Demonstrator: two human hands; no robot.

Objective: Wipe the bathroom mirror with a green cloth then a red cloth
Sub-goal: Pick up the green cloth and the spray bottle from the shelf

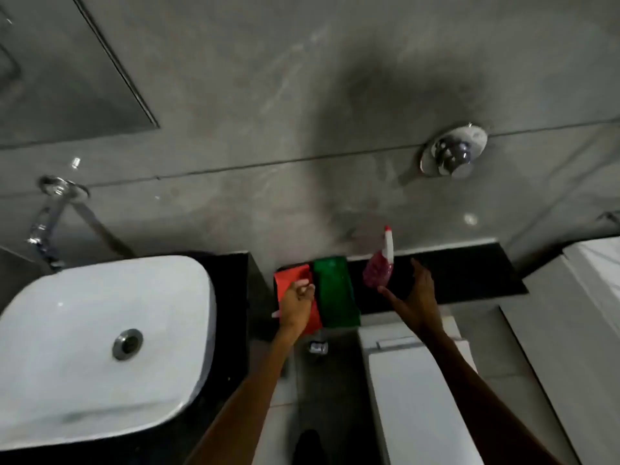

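A red cloth [290, 280] and a green cloth [335, 293] lie side by side on a black ledge [469, 273], the red one on the left. My left hand [297, 305] rests on the red cloth with its fingers curled; whether it grips the cloth I cannot tell. My right hand [416, 297] hovers open just right of a spray bottle [380, 268] holding pink liquid, close to it but apart. The mirror [60, 68] shows only as a corner at the top left.
A white basin [100, 347] on a black counter fills the lower left, with a chrome tap [47, 226] on the wall above it. A white toilet [419, 391] stands below the ledge. A chrome flush button [453, 152] sits on the grey wall.
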